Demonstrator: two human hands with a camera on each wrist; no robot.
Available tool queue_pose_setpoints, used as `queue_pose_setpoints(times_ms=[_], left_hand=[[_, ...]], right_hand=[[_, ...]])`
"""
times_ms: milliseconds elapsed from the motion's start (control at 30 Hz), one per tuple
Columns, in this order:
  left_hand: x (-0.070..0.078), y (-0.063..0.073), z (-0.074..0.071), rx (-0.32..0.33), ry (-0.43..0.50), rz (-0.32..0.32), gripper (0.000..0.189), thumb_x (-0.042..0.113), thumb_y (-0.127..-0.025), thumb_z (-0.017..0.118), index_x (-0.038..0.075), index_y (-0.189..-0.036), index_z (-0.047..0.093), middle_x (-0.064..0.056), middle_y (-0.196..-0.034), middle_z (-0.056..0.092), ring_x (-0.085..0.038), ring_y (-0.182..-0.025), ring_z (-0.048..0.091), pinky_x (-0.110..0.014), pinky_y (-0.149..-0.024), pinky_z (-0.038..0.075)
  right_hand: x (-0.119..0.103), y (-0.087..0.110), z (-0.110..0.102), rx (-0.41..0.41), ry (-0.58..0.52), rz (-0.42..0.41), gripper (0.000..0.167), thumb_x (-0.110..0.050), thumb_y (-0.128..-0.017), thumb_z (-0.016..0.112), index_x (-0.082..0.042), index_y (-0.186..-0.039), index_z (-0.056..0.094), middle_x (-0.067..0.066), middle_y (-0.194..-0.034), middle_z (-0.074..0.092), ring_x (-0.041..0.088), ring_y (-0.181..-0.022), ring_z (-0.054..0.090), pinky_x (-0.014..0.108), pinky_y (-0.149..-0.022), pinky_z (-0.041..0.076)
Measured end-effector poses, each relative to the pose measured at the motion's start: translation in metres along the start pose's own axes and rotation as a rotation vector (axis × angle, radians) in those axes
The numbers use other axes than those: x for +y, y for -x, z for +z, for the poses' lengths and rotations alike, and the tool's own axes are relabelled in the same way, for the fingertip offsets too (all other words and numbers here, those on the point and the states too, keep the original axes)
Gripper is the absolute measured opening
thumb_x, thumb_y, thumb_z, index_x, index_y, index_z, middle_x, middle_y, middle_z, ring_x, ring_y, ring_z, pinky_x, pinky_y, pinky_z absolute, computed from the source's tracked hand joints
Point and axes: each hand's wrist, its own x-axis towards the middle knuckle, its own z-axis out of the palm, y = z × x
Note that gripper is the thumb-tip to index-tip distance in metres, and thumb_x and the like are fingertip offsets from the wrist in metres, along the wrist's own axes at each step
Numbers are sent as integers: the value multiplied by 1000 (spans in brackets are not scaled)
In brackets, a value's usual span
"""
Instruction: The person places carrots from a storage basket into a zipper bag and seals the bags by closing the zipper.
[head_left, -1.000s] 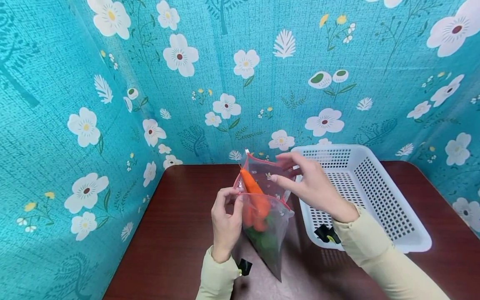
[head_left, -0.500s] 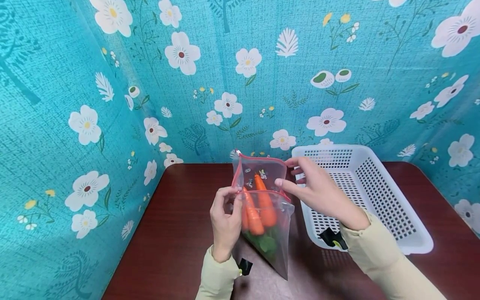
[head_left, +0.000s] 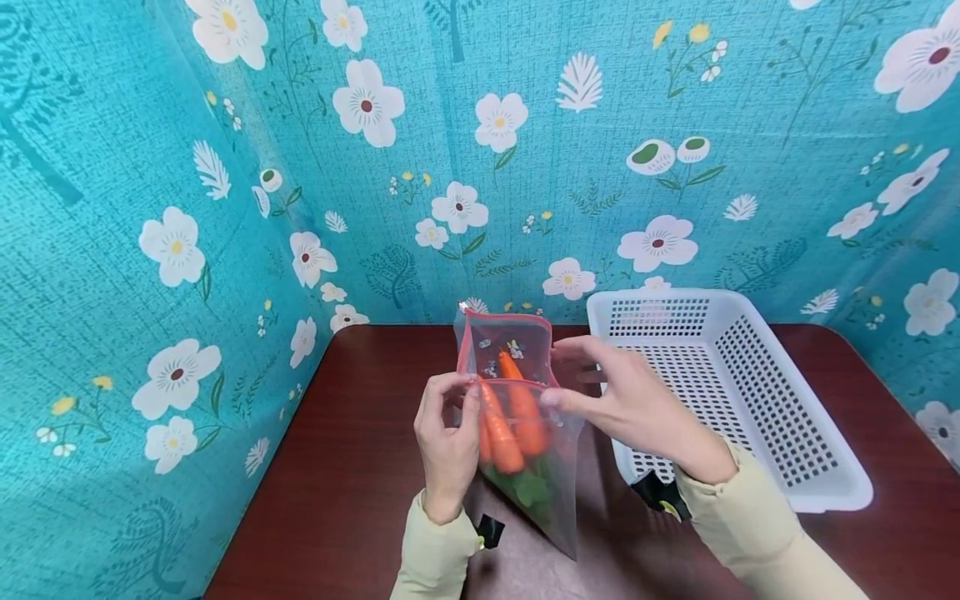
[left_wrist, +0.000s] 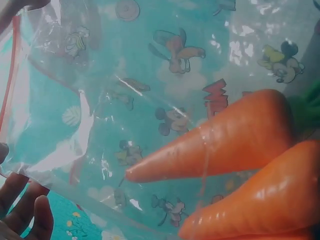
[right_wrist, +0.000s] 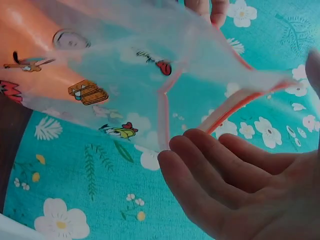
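A clear zip bag [head_left: 558,500] with red zip strips and cartoon prints stands with its mouth parted. Inside are orange carrots [head_left: 501,437], tips up, their green tops [head_left: 531,490] low in the bag. My left hand [head_left: 448,442] pinches the front rim at its left end between thumb and fingers. At the right side of the mouth is my right hand [head_left: 637,408], its thumb at the front rim. In the right wrist view, its gently bent fingertips [right_wrist: 172,160] meet the bag's edge, thumb held apart. Through the film, the left wrist view shows carrots [left_wrist: 215,142] close up.
A white perforated plastic basket [head_left: 828,433] stands to the right, partly behind my right forearm. The dark red-brown tabletop [head_left: 352,467] ends at a turquoise flowered cloth [head_left: 420,133] hanging behind and at the sides. A white slider [head_left: 463,307] sits at the bag's back left corner.
My right hand has gone from inside the mouth to its right edge, then a little lower, thumb to the front rim. The bag's mouth has swung left; carrots show more clearly. My left hand keeps its pinch.
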Motion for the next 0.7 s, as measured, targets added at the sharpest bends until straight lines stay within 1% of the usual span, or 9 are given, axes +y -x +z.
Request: queue_pose_setpoints(times_ms=[67,133,167,300,400,433,500,567,700], left_hand=[[0,-1,0,5,-29,28,19,-4,-85,67,3,-103,64,-11,-94,63,-13,-73,57,-20,-63,48],[1,-1,0,8,-45,47,20,-4,-84,68,3,-103,65,-10,-94,63,-13,-73,57,-20,-65,48],[1,-2,-1,9,-49,51,20,-3,-84,68,3,-103,65,-10,-94,63,-13,-73,57,-20,-65,48],[2,-2,-1,9,-47,54,21,-4,-83,69,3,-102,65,-10,-94,63,-14,-73,58,-20,-66,49],[2,-3,-1,3,-44,51,20,-4,-83,69,2,-103,65,-10,-94,64,-15,-74,59,-20,-66,49],[2,-3,-1,0,-42,48,20,-4,-84,69,1,-103,65,-10,-94,64,-15,-74,59,-20,-66,49],[1,-3,-1,-8,-41,34,20,-3,-85,68,1,-105,65,-10,-95,64,-15,-75,60,-20,-66,49],[1,-2,-2,-17,-44,10,22,-1,-87,66,0,-108,64,-10,-97,64,-15,-78,61,-21,-66,48],[-1,-1,-5,-25,-58,-83,29,3,-90,64,4,-118,59,-9,-100,65,-15,-83,62,-22,-69,48]], right_hand=[[-1,0,2,2,21,-31,56,-39,-80,78,-8,-123,60,4,-110,71,12,-95,68,35,-80,55],[0,-1,5,19,54,-75,50,-35,-79,79,-9,-119,64,3,-107,72,10,-92,68,33,-78,55],[0,-1,6,34,75,-97,44,-32,-80,79,-9,-116,66,2,-105,73,9,-90,67,32,-77,55],[2,-2,10,107,128,-180,20,-16,-82,76,-12,-102,74,1,-96,74,5,-74,62,25,-62,51],[3,-4,11,150,132,-247,14,-10,-82,75,-13,-95,76,-1,-90,74,3,-67,56,20,-56,46],[4,-5,12,163,131,-269,14,-8,-82,75,-13,-95,76,-1,-90,74,3,-68,56,19,-56,46],[5,-6,13,184,120,-311,14,-6,-82,74,-13,-94,77,-1,-89,74,3,-71,58,18,-59,46],[5,-7,14,196,97,-336,16,-5,-81,75,-12,-95,77,-2,-90,74,4,-75,61,16,-61,47],[6,-7,14,192,37,-358,19,-5,-81,75,-13,-98,77,-3,-93,75,5,-82,66,15,-64,47]])
